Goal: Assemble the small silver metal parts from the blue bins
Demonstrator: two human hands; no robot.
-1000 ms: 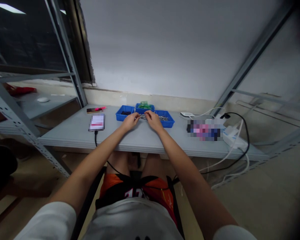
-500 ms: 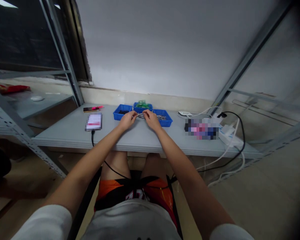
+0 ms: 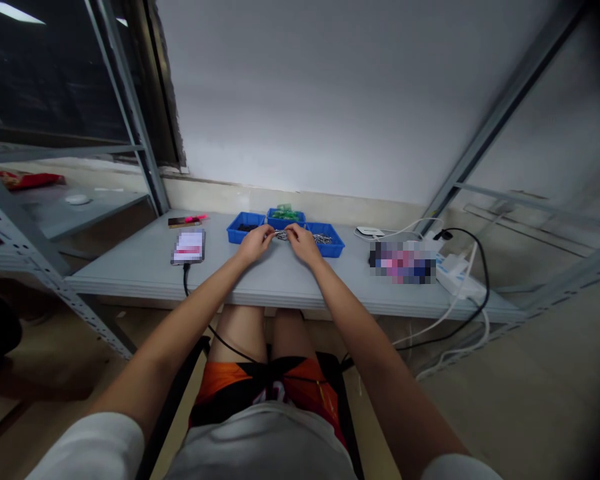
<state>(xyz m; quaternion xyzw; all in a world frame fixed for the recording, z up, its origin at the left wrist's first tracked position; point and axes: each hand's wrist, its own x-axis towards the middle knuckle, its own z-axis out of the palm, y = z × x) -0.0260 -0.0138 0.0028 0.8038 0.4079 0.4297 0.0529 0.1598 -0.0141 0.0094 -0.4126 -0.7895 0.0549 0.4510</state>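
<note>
Over the middle of the table, my left hand (image 3: pixel 257 243) and my right hand (image 3: pixel 303 243) meet almost fingertip to fingertip, both closed in a pinch. A slim, shiny metal piece (image 3: pixel 281 233) spans the gap between them; its exact kind is too small to make out. Just behind my right hand, a blue bin (image 3: pixel 336 249) holds a heap of silvery metal parts (image 3: pixel 322 238). Another blue bin (image 3: pixel 237 234), with small dark pieces inside, stands behind my left hand. Farther back, a third blue bin (image 3: pixel 271 219) contains green, partly see-through pieces (image 3: pixel 285 213).
A phone (image 3: pixel 189 246) on a black cable lies at left, near a dark flat item with a pink pen-like thing (image 3: pixel 193 219). On the right are a blurred-out object (image 3: pixel 403 261), a white power strip (image 3: pixel 461 275) and loose cables. Metal shelf posts flank the grey table (image 3: pixel 145 267).
The view has shifted slightly, and my thighs have moved closer together below the table. Both hands stay pinched at the same spot, with little visible change in the metal piece.
</note>
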